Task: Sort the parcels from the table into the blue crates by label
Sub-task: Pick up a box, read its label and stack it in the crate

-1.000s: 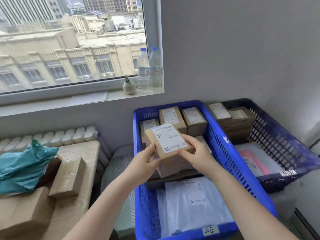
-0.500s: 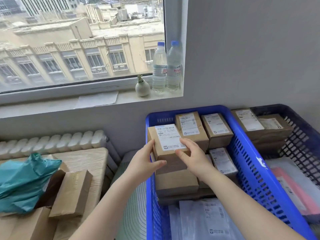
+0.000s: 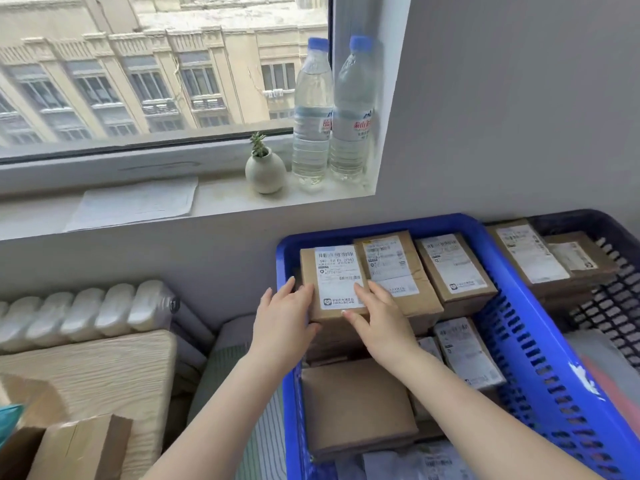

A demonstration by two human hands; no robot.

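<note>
A brown cardboard parcel [image 3: 337, 271] with a white label lies in the far left corner of the near blue crate [image 3: 505, 289], level with two labelled parcels [image 3: 391, 268] to its right. My left hand [image 3: 284, 317] lies against its left side and front edge, fingers straight. On its top at the front right, my right hand [image 3: 381, 323] rests with flat fingers over the label. More boxes [image 3: 356, 407] and grey mailer bags fill the crate below. A second, darker crate [image 3: 620, 251] on the right holds more parcels.
The wooden table [image 3: 104, 368] at lower left carries cardboard parcels [image 3: 79, 448] and a teal bag at the frame edge. A white radiator [image 3: 86, 310] stands behind it. On the window sill are two water bottles [image 3: 332, 112], a small vase [image 3: 265, 171] and a paper sheet.
Both hands carried the labelled parcel forward and left and set it down in the crate's far left corner. My view moved closer and turned left.
</note>
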